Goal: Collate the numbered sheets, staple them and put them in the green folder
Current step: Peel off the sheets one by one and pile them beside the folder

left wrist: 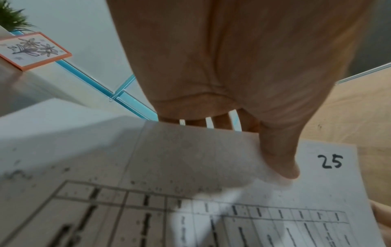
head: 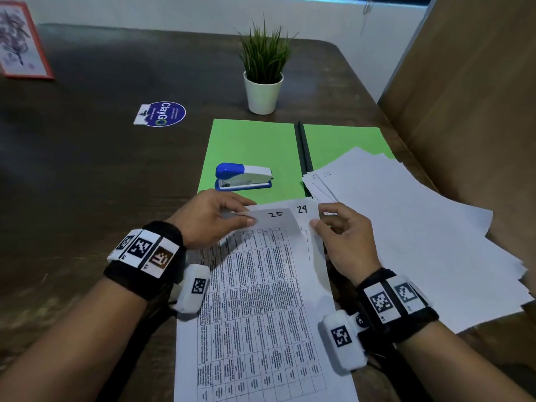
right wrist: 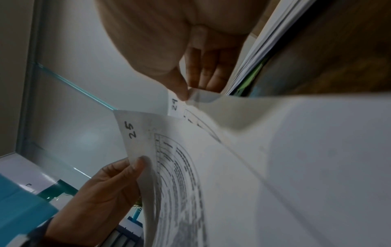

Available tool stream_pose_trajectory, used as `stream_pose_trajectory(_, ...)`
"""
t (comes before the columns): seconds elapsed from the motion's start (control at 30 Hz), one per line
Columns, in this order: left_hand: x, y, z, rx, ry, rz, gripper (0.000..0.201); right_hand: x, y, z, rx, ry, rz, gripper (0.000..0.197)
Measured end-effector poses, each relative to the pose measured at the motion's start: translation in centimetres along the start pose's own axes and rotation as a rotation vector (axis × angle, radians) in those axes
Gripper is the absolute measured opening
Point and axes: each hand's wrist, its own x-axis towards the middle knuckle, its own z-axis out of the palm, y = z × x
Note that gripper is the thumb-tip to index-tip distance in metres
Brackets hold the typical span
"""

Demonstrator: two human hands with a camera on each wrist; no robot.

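Sheet 25 (head: pixel 261 285), a printed table, lies on top in front of me. My left hand (head: pixel 251 213) pinches its top edge, thumb on top (left wrist: pixel 285 167) and fingers behind. Sheet 24 (head: pixel 303 210) sits under it, shifted right, and my right hand (head: pixel 317 216) pinches its top right corner between thumb and fingers (right wrist: pixel 190 88). Both numbers also show in the right wrist view, sheet 25 (right wrist: pixel 131 132) and sheet 24 (right wrist: pixel 174 104). The green folder (head: pixel 252 146) lies open just beyond my hands. A blue and white stapler (head: pixel 243 177) rests on its left half.
A loose pile of white sheets (head: pixel 406 227) covers the folder's right half and the table's right side. A potted plant (head: pixel 262 82) stands behind the folder. A round blue sticker (head: pixel 164 114) and a framed flower card (head: pixel 20 42) are further left. A brown panel (head: pixel 464 97) rises at right.
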Motion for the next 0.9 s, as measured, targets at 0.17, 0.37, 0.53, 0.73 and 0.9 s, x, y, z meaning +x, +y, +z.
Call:
stream_pose_trajectory(0.17, -0.2, 0.1, 0.0, -0.018, 0.011, -0.001, 0.021, -0.1, 0.2, 0.3, 0.002, -0.085, -0.055, 0.011)
stream_pose_trajectory(0.37, -0.6, 0.4, 0.0, -0.085, 0.015, -0.022, 0.024, -0.2, 0.2, 0.5, 0.0, -0.275, -0.087, 0.036)
stream_pose_trajectory(0.53, -0.5, 0.5, 0.2, -0.065, -0.051, 0.009, 0.03, -0.3, 0.8, 0.5, -0.029, -0.355, -0.014, 0.046)
stream_pose_trajectory(0.73, -0.2, 0.2, -0.1, 0.021, -0.087, 0.005, 0.009, -0.9, -0.6, -0.1, 0.067, -0.426, 0.115, 0.038)
stream_pose_trajectory(0.9, -0.4, 0.2, -0.3, -0.021, -0.052, 0.01, 0.009, -1.1, -1.0, 0.0, 0.022, -0.237, 0.09, 0.027)
